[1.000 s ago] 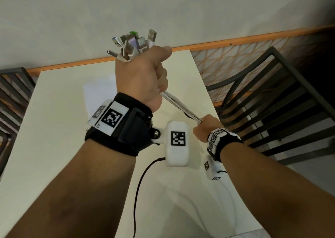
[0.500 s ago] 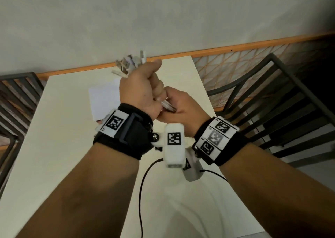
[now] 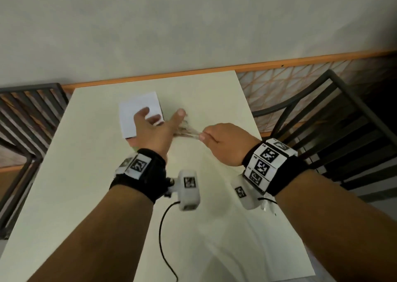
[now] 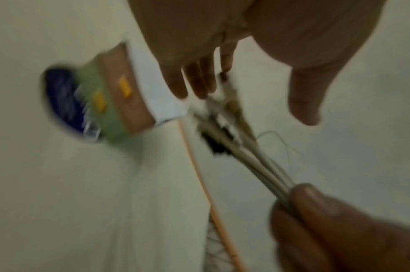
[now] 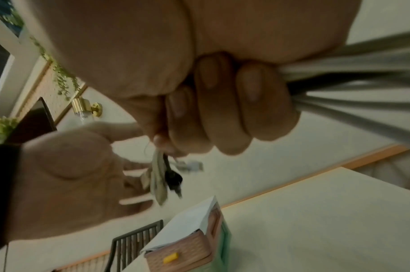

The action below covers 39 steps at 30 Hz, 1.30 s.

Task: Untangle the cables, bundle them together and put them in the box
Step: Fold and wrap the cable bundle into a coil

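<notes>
A bundle of white and grey cables [image 3: 188, 132] runs out of my right hand [image 3: 204, 135], which grips it in a fist above the table. In the right wrist view the strands [image 5: 362, 88] fan out from the fist and the plug ends [image 5: 163, 181] hang past my fingers. My left hand [image 3: 160, 121] is open with its fingers spread, just beside the plug ends [image 4: 225, 117] and over the box. The box [image 3: 139, 113] has a white flap; its side is brown and green with yellow marks [image 4: 122, 95].
The pale table [image 3: 86, 196] stands against a grey wall. Dark metal chairs stand at the right [image 3: 322, 118] and the left [image 3: 25, 114]. A black lead [image 3: 163, 234] from the wrist camera trails over the near part of the table.
My left hand has let go of the bundle and opened. Both hands have dropped from chest height toward the box, and my right hand alone now holds the cables.
</notes>
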Motion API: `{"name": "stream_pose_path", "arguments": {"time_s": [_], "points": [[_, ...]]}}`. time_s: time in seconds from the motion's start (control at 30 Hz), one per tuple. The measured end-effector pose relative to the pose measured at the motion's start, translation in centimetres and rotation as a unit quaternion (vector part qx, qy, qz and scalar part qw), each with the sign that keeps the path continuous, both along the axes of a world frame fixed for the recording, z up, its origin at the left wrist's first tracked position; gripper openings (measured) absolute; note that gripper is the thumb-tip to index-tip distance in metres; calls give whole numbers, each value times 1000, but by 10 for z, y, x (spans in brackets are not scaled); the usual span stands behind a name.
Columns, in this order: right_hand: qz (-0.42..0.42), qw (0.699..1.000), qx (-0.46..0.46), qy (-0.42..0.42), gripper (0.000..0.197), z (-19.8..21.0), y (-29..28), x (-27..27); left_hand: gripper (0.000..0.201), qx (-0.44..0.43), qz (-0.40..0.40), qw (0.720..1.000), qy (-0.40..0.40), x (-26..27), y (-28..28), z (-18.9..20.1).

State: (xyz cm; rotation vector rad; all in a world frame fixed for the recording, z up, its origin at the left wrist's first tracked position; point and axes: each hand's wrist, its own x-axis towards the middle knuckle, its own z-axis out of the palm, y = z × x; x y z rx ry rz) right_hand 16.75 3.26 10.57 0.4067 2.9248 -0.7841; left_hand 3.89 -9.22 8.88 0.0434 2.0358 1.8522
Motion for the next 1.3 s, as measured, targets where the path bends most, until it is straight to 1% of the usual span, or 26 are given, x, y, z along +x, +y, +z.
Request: {"name": "stream_pose_path", "arguments": {"time_s": [0.03,0.07,0.1,0.17,0.2,0.23,0.3,0.33,0.4,0.5,0.53,0.6,0.63,0.7,0.77,0.83,0.87,0.9,0.93,0.97,1.07,1.13,1.17,1.23,1.27,1.3], "points": [[6,999,1,-37,41,2,1,-2,108,-44,-72,991,106,0,-7,1],[13,998,1,-68,41,5,0,-4,112,-66,-177,964,187,2,-12,5],[22,995,-2,-94,41,8,-2,-5,114,-86,-288,925,234,5,-15,7],[40,991,-1,-130,36,16,-13,-11,108,-131,-450,842,266,13,-14,6],[48,989,6,-141,33,19,-18,-14,98,-147,-484,816,279,17,-11,2],[44,988,8,-147,30,21,-21,-16,83,-163,-487,807,290,20,-9,-3],[29,989,-13,-144,29,25,-25,-18,49,-170,-459,826,279,21,-7,-12],[25,990,-29,-136,29,25,-23,-18,38,-162,-450,838,262,20,-8,-17],[15,991,-36,-129,22,26,-20,-12,27,-154,-444,849,242,13,-14,-25],[14,992,-38,-122,20,34,-19,-2,24,-147,-452,861,182,10,-26,-27],[19,994,-50,-99,19,40,-18,-1,24,-116,-463,868,136,13,-29,-25],[21,994,-107,-29,16,53,-17,-5,20,-10,-475,880,-4,23,-30,-15],[7,987,-157,14,15,54,-14,-8,16,48,-477,875,-68,26,-30,-7],[-49,964,-242,95,14,45,-8,-14,10,125,-496,851,-115,27,-33,9],[-92,934,-311,148,18,30,-15,-17,12,162,-503,842,-109,23,-35,23],[-123,905,-372,165,22,9,-28,-24,29,164,-471,861,-105,17,-31,30],[-151,911,-355,146,29,1,-34,-29,35,153,-450,873,-105,15,-27,32],[-170,932,-296,122,36,-5,-42,-33,40,147,-432,883,-106,14,-23,33],[-168,957,-222,86,38,-12,-47,-36,45,143,-415,892,-111,14,-19,35],[-161,968,-185,55,36,-13,-53,-37,49,139,-398,899,-115,14,-16,35],[-99,980,-174,21,32,-18,-62,-40,30,79,-339,936,-56,12,-8,33],[-99,980,-175,-4,34,-16,-61,-40,45,27,-283,959,12,10,-1,26],[-103,980,-172,-21,30,-18,-58,-39,44,5,-263,963,52,9,3,22],[-108,982,-139,-61,23,-16,-59,-37,21,-29,-253,962,102,8,8,15],[-86,987,-103,-85,21,-17,-59,-36,25,-33,-252,962,99,9,10,12],[-87,987,-99,-95,24,-19,-60,-35,39,-17,-245,966,81,8,11,8]]}}
